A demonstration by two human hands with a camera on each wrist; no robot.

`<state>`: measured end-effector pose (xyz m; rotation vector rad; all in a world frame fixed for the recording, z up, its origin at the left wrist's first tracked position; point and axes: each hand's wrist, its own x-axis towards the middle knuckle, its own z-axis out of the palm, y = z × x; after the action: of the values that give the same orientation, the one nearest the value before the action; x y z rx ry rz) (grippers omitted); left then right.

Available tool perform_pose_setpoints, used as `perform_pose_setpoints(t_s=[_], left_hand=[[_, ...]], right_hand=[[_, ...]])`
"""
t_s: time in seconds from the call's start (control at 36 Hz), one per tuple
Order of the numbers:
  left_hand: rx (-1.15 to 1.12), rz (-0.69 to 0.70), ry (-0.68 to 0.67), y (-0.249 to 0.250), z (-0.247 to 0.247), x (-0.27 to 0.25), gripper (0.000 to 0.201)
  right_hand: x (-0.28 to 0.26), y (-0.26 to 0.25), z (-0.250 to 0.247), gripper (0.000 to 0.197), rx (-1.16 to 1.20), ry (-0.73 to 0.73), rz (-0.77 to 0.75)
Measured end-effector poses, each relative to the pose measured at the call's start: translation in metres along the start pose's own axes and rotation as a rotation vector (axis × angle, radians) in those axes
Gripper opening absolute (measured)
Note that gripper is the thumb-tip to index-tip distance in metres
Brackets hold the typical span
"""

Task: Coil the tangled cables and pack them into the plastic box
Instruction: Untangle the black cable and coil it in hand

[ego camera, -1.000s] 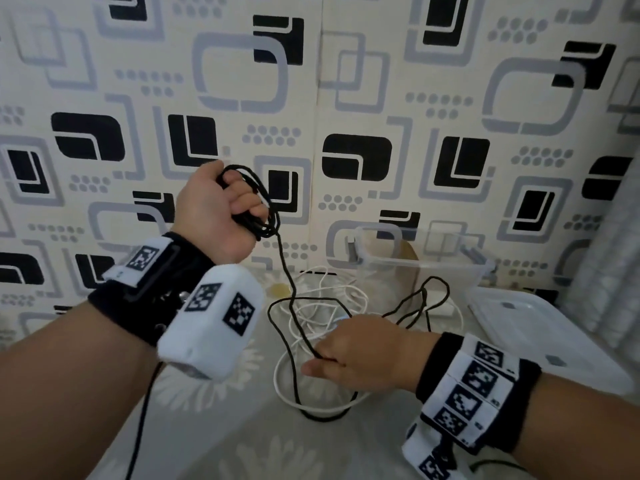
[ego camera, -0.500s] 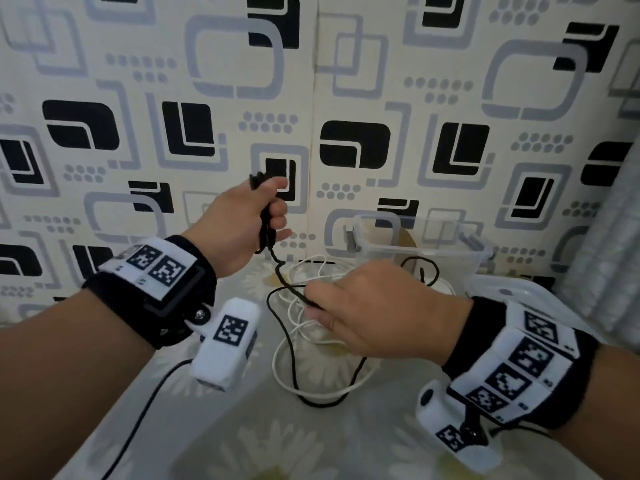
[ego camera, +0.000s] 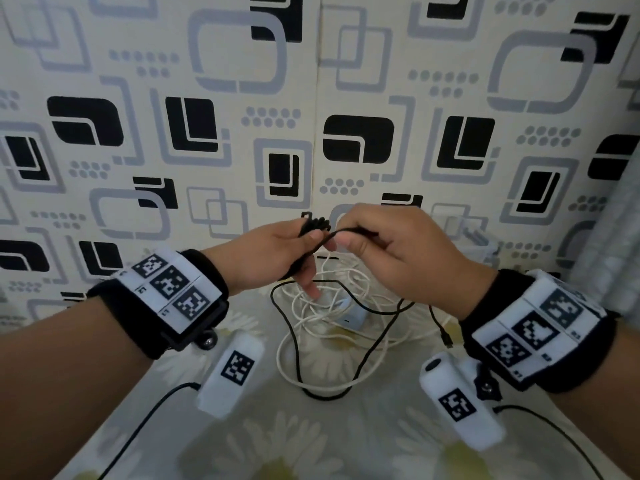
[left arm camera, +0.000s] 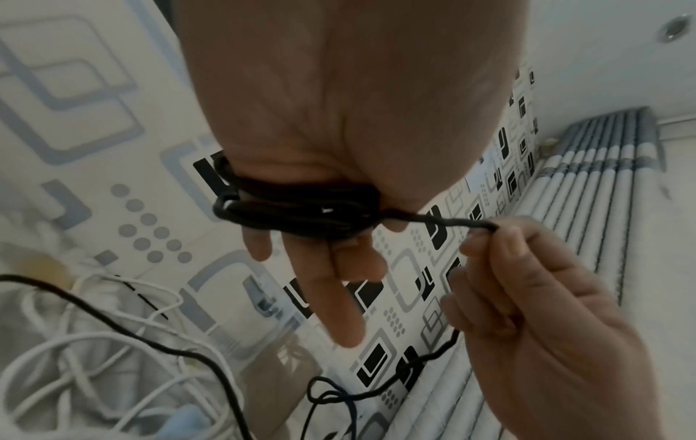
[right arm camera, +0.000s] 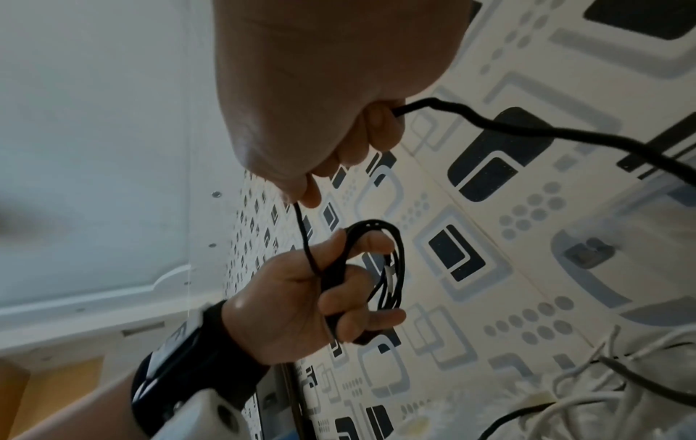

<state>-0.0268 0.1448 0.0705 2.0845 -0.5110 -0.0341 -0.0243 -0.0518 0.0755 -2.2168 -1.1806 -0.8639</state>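
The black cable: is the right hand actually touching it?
Touching. The left wrist view shows the right hand pinching the black cable between its fingertips.

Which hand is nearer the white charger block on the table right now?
Left. The left hand, holding the black cable coil, has fingertips hanging just above the white charger block; the right hand pinches the cable higher, to its right.
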Motion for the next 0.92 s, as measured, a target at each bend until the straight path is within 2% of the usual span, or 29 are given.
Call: perform_pose_setpoints(t_s=[0.06,0.19,0.25,0.42,0.56,0.67,0.81,0.92], left_hand=[[0.013,-0.008,-0.024,0.0,-0.002,-0.003,0.031],[0.104,-0.03,-0.069,0.004,-0.004,-0.006,0.068],[0.099,-0.041,-0.101,0.006,-0.003,-0.008,0.073],[-0.041,-0.034,-0.17,0.006,0.003,-0.014,0.053],[-0.193,-0.043,-0.227,0.005,0.005,-0.012,0.046],[-0.387,-0.049,-0.306,0.003,0.004,-0.011,0.045],[-0.622,-0.015,-0.388,0.008,0.007,-0.008,0.042],[-0.773,0.033,-0.4,0.013,0.009,-0.004,0.042]], right_hand=[[0.002,0.001,-0.002,0.015,0.038,0.018,0.02],[0.004,0.004,-0.002,0.016,0.097,0.017,0.077],[0.005,0.005,-0.002,0.017,0.121,0.002,0.101],[0.005,0.013,-0.001,0.017,0.213,-0.054,0.21],[0.001,0.018,0.003,0.016,0.261,-0.162,0.285],[-0.003,0.017,0.004,0.026,0.364,-0.187,0.325],[-0.005,0.006,0.011,0.047,0.533,-0.167,0.341],[-0.003,0.001,0.012,0.08,0.619,-0.128,0.329]])
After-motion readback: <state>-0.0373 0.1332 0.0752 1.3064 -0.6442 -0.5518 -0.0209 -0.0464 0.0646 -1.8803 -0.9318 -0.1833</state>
